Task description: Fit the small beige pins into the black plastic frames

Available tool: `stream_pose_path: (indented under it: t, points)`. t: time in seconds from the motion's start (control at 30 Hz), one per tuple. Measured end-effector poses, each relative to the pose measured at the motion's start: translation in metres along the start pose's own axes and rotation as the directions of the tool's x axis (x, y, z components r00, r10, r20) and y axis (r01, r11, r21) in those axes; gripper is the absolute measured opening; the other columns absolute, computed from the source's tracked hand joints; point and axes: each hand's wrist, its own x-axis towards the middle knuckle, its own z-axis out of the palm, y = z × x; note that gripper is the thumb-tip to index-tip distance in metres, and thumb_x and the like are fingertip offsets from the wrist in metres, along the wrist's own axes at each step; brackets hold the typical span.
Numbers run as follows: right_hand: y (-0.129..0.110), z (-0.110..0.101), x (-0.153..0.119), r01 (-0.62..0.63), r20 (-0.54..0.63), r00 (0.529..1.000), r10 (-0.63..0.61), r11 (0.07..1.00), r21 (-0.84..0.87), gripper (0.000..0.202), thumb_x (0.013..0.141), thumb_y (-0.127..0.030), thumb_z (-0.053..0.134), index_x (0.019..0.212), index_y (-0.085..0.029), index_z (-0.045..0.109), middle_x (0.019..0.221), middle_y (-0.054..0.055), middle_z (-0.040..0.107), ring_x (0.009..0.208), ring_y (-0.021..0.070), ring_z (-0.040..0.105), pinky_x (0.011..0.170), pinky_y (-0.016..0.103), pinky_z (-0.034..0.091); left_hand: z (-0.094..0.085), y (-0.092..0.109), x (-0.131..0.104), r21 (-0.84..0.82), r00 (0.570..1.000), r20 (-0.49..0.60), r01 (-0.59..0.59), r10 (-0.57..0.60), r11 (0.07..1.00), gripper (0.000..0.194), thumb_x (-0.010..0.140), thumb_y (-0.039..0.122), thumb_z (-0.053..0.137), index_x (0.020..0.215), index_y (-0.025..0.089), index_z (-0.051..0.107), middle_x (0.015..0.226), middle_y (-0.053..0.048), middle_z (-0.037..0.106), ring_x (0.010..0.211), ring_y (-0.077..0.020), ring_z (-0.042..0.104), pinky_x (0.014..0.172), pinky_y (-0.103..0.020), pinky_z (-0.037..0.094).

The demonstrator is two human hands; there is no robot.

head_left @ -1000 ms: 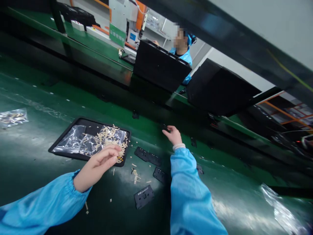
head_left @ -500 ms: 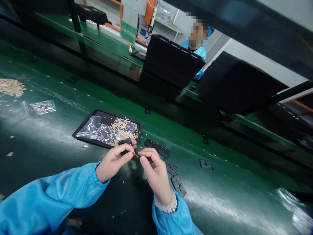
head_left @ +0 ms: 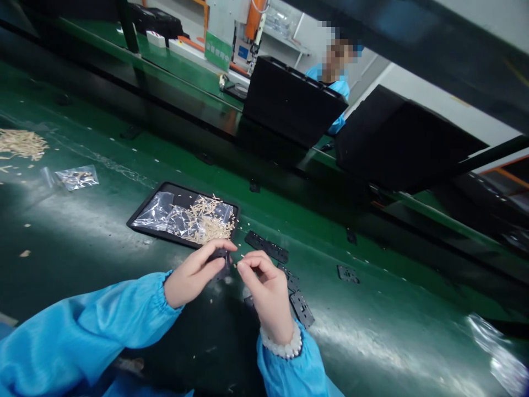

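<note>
My left hand [head_left: 194, 275] has its thumb and index finger apart, just below the tray's front edge. A dark, blurred piece [head_left: 222, 255] shows behind these fingers, and I cannot see anything gripping it. Close by on the right, my right hand [head_left: 268, 289] pinches a small pale strip, mostly hidden by the fingertips. The black tray [head_left: 142, 229] holds clear plastic bags [head_left: 157, 212] and a heap of small beige strips [head_left: 210, 220]. Flat black parts [head_left: 266, 246] lie beside and above my right hand, one [head_left: 302, 309] near its wrist.
A beige strip pile [head_left: 22, 144] and a small filled bag [head_left: 78, 177] lie at left. Another black part [head_left: 347, 274] and clear plastic [head_left: 502, 353] are at right. Beyond the bench stand large black panels [head_left: 293, 102] and a person in blue [head_left: 341, 88].
My left fingers have spread, and the black part with a yellow strip they held is now mostly hidden and blurred. My right fingertips have closed together. The view has shifted slightly.
</note>
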Motion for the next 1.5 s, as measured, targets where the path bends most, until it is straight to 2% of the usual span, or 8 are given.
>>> stream_pose_path:
  t: [0.1,0.2,0.27,0.37,0.43,0.53,0.7,1.5]
  points:
    - [0.001,0.002,-0.005,-0.129,-0.029,0.990,0.140,0.961,0.246,0.019,0.074,-0.028,0.065,0.059,-0.018,0.060,0.071,0.000,0.054,0.066,0.0131,0.050,0.061,0.026,0.043,-0.002,-0.002,0.004,-0.360,0.991,0.054,0.135,-0.124,0.923,0.054,0.083,0.024,0.043,0.136,0.028,0.030,0.106,-0.008,0.059,0.082,-0.0211,0.064,0.066,-0.036,0.055]
    - [0.003,0.010,-0.015,-0.224,-0.031,0.965,0.259,0.885,0.407,0.024,0.072,-0.032,0.068,0.055,-0.018,0.058,0.066,-0.001,0.049,0.063,0.0121,0.045,0.059,0.026,0.039,-0.002,0.000,0.008,-0.463,0.992,0.032,0.124,-0.123,0.877,0.079,0.082,0.023,0.049,0.144,0.031,0.001,0.100,-0.006,0.061,0.069,-0.0169,0.063,0.062,-0.033,0.052]
    - [0.006,0.017,-0.022,-0.266,-0.037,0.947,0.318,0.845,0.464,0.024,0.072,-0.033,0.069,0.056,-0.018,0.059,0.064,-0.002,0.048,0.061,0.0112,0.041,0.059,0.026,0.037,0.000,0.004,0.010,-0.491,0.993,-0.029,0.087,-0.116,0.867,0.084,0.082,0.024,0.053,0.145,0.029,-0.003,0.093,-0.005,0.064,0.064,-0.0148,0.060,0.065,-0.032,0.049]
    - [0.011,0.027,-0.028,-0.289,-0.058,0.927,0.370,0.804,0.520,0.021,0.072,-0.032,0.070,0.058,-0.018,0.061,0.065,-0.003,0.048,0.062,0.0108,0.040,0.062,0.026,0.035,0.004,0.010,0.012,-0.640,0.974,-0.045,0.144,-0.224,0.755,0.063,0.086,0.036,0.049,0.141,0.015,0.027,0.080,-0.006,0.065,0.063,-0.0152,0.057,0.065,-0.031,0.047]
    - [0.013,0.032,-0.029,-0.272,-0.077,0.926,0.370,0.794,0.543,0.020,0.071,-0.031,0.071,0.060,-0.018,0.062,0.065,-0.003,0.049,0.065,0.0112,0.041,0.065,0.026,0.035,0.007,0.012,0.013,-0.756,0.946,0.030,0.232,-0.322,0.612,0.050,0.087,0.042,0.046,0.121,0.006,0.053,0.077,-0.008,0.062,0.066,-0.0154,0.056,0.066,-0.029,0.047]
    - [0.014,0.038,-0.028,-0.231,-0.109,0.933,0.342,0.803,0.549,0.019,0.073,-0.031,0.070,0.060,-0.019,0.063,0.066,-0.003,0.049,0.068,0.0117,0.042,0.069,0.027,0.035,0.011,0.014,0.012,-0.839,0.928,0.116,0.282,-0.354,0.466,0.040,0.081,0.042,0.058,0.101,0.008,0.065,0.082,-0.007,0.059,0.074,-0.0164,0.057,0.069,-0.029,0.048]
    - [0.010,0.040,-0.031,-0.165,-0.151,0.948,0.281,0.838,0.520,0.014,0.075,-0.027,0.068,0.063,-0.020,0.065,0.068,-0.003,0.052,0.070,0.0116,0.045,0.068,0.026,0.035,0.017,0.013,0.008,-0.838,0.958,0.061,0.203,-0.281,0.507,0.038,0.069,0.039,0.073,0.098,0.014,0.068,0.088,-0.006,0.059,0.081,-0.0189,0.058,0.075,-0.031,0.050]
    - [0.020,0.037,-0.035,-0.049,-0.202,0.976,0.086,0.982,0.182,0.013,0.079,-0.020,0.062,0.066,-0.019,0.062,0.068,-0.002,0.053,0.069,0.0129,0.049,0.066,0.028,0.039,0.018,0.016,0.006,-0.807,0.950,0.018,0.198,-0.312,0.556,0.039,0.068,0.041,0.073,0.096,0.014,0.070,0.088,-0.005,0.060,0.082,-0.0187,0.058,0.076,-0.030,0.049]
